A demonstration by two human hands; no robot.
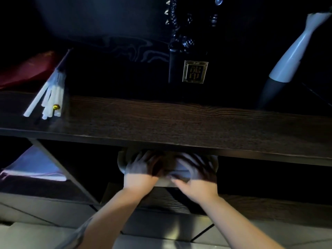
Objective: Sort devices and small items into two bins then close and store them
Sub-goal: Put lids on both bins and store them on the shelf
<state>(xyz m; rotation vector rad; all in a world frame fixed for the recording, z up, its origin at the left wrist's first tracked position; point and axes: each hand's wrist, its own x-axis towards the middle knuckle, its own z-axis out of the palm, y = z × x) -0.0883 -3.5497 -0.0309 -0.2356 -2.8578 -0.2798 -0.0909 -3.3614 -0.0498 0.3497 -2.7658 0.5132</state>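
Note:
A pale bin with a lid [168, 177] sits in the dark lower compartment of a wooden shelf unit, partly under the top board [179, 123]. My left hand [142, 169] lies flat on the bin's left side, fingers spread over the lid. My right hand [195, 171] presses on the right side, its fingers blurred. Both forearms reach in from the bottom of the view. Most of the bin is hidden by my hands and the shelf board.
On the shelf top lie a folded white fan [48, 94] at left, a dark box with a gold label [195, 71] in the middle and a white-and-black bottle-shaped object [287, 63] at right. A lilac cloth [34, 166] sits in the left compartment, behind a divider [61, 168].

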